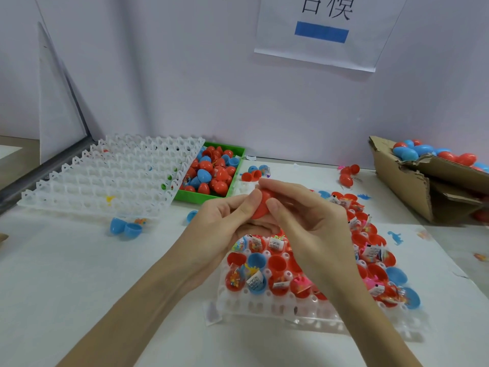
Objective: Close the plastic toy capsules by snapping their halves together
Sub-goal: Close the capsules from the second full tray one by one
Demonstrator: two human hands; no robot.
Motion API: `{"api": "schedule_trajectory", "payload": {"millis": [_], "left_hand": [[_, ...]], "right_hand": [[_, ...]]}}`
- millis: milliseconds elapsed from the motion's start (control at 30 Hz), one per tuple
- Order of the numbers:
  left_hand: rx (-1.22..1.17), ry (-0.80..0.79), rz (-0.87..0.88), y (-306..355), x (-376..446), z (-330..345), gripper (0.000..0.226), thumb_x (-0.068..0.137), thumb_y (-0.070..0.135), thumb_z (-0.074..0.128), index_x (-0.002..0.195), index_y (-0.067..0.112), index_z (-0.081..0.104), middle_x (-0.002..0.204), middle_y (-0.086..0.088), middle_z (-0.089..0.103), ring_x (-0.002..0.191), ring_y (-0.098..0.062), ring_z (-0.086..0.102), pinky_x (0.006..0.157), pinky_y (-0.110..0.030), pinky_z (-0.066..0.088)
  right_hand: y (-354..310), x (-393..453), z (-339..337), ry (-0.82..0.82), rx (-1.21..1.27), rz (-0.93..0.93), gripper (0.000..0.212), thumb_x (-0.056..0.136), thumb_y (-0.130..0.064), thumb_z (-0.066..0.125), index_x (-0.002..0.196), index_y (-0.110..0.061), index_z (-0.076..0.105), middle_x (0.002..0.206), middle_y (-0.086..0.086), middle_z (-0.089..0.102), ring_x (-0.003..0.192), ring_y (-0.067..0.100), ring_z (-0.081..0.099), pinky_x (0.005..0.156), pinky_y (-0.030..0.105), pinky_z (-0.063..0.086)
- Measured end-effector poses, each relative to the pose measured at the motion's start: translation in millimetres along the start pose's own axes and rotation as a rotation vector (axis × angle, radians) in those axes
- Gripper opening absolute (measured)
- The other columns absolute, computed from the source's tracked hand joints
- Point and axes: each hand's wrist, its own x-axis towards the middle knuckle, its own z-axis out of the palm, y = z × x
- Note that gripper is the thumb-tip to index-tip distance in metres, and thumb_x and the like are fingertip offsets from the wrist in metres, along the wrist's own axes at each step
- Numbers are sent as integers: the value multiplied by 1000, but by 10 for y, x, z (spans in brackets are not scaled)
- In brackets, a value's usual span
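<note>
Both hands, left [225, 221] and right [307, 221], clamp a red capsule [260, 205] above the filled tray's [264, 308] far edge.

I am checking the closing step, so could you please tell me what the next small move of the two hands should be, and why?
Probably squeeze the halves together until they snap. Both the left hand and the right hand already pinch the red capsule above the tray of open filled halves; whether its seam is shut is hidden by the fingers.
</note>
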Motion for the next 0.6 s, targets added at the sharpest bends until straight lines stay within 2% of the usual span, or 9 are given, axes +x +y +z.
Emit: {"api": "schedule_trajectory", "payload": {"millis": [200,367,433,467,600], "left_hand": [[-131,-39,-48,9,-26,74,48,101,42,50,105,5,81,113,-22,77,107,-27,75,85,-26,60],[-299,-25,-126,32,-39,122,54,98,43,51,121,-1,72,121,-24,73,118,-32,71,90,-30,60],[-295,-20,-130,52,-35,117,57,96,45,52,122,-3,72,121,-24,73,117,-31,71,94,-32,60],[-285,-15,-132,57,-28,115,56,95,45,53,117,-2,75,117,-24,75,113,-31,73,93,-33,61],[-275,-20,-142,67,-8,150,44,92,40,52,88,12,86,93,-15,80,88,-22,80,73,-25,61]], "right_hand": [[33,-51,80,86,23,-43,29,95,-14,70,124,-13,73,115,-10,76,110,14,72,90,25,59],[59,-99,166,63,-63,-103,34,101,-20,64,135,-24,66,125,-14,72,116,16,69,91,32,60],[65,-94,170,25,-136,-156,41,99,-20,68,139,-20,62,129,-10,70,116,14,69,91,30,59],[65,-88,162,17,-189,-190,44,97,-21,70,139,-16,61,129,-7,69,117,12,68,93,27,58],[81,-75,122,51,-365,-311,40,95,-19,70,134,-9,63,127,-3,67,119,-3,61,95,9,48]]}}
